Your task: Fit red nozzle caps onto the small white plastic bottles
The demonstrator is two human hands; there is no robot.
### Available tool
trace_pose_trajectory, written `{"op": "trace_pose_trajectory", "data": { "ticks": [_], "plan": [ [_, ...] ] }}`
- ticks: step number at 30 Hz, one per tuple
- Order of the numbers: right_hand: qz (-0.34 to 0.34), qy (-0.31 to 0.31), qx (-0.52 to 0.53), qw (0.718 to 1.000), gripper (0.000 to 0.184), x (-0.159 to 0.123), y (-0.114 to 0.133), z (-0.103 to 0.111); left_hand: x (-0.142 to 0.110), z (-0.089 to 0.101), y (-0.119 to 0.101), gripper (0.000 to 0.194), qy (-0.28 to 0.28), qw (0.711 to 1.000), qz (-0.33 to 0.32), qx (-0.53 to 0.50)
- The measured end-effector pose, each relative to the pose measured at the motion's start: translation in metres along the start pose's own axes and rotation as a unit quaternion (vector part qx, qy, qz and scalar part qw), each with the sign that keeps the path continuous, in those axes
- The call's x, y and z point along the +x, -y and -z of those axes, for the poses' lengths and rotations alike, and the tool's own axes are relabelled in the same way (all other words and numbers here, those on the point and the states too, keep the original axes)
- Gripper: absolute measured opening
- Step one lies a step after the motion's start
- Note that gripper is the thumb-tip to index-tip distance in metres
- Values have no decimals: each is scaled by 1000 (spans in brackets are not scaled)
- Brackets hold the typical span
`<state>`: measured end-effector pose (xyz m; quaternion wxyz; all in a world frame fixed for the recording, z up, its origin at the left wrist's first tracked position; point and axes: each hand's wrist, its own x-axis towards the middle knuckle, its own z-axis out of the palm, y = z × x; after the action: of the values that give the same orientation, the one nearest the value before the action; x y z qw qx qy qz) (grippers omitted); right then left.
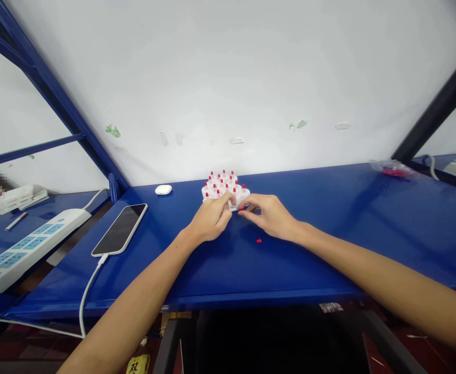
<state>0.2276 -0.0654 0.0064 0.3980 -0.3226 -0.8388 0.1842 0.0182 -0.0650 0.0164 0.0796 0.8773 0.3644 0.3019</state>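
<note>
A cluster of several small white bottles with red caps (pixel 220 185) stands upright on the blue table near the wall. At the front of this cluster is my left hand (pixel 213 215), its fingers bent around a small white bottle (pixel 232 205) that is mostly hidden. My right hand (pixel 269 213) comes in from the other side, with thumb and forefinger pinching a small red cap (pixel 241 210) beside that bottle. Another loose red cap (pixel 259 240) lies on the table below my right hand.
A phone (pixel 121 228) with a white charging cable (pixel 89 285) lies at the left. Behind it sits a white earbud case (pixel 163 189). A clear plastic bag of red pieces (pixel 393 169) rests at the back right. Beyond the blue frame is a white power strip (pixel 33 244).
</note>
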Motion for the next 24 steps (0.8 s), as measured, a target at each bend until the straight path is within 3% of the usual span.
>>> {"op": "trace_pose_trajectory", "data": {
  "ticks": [5,12,17,19,21,24],
  "plan": [
    [40,-64,31,997,6,-3,7,0,0,0,-2,23,23,1000,-4,-18],
    [70,-65,44,995,4,-6,11,-7,0,-2,-7,21,36,996,-28,-73],
    [41,-52,83,994,17,-6,16,-8,0,-5,-9,18,-31,993,-18,-112],
    [29,-9,51,998,12,-6,19,-4,0,-5,-10,13,-81,989,-1,-125],
    [42,97,18,994,11,-7,21,1,0,-3,-11,18,-129,982,27,-133],
    [95,258,-14,961,26,-9,24,2,2,0,-12,31,-165,974,63,-145]
  ]
}}
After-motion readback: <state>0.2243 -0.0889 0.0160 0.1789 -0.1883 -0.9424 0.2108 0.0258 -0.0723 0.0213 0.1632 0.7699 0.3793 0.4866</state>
